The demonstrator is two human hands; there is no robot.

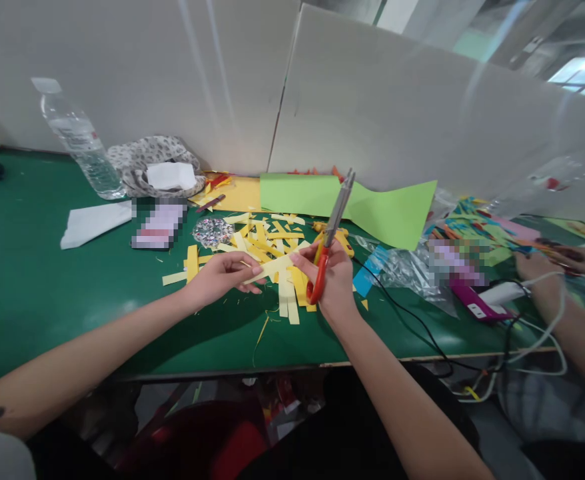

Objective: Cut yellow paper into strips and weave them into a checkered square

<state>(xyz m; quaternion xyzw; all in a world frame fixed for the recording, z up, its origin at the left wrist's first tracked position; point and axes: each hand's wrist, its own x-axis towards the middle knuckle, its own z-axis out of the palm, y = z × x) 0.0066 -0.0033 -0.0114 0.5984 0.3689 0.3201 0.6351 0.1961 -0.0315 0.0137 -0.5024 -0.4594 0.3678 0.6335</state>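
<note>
Between my two hands stretches a pale yellow paper strip point(275, 265). My left hand point(225, 275) pinches its left end between thumb and fingers. At the other end, my right hand point(336, 275) grips the strip with the thumb and also holds red-handled scissors point(340, 210), blades pointing up and away. Under and behind the hands lies a loose pile of yellow paper strips point(260, 241) in lighter and darker shades. Several pale strips point(287, 300) hang toward the table's front below the held one. A yellow tool point(343, 241) with a black cord is partly hidden behind my right hand.
A water bottle point(80, 137), a spotted cloth pouch point(155, 160) and a phone point(160, 225) stand or lie at left on the green table point(97, 300). Green paper sheets point(392, 210) lean behind. At right are clear plastic wrap point(412, 273), cables and a co-worker's hands point(540, 277).
</note>
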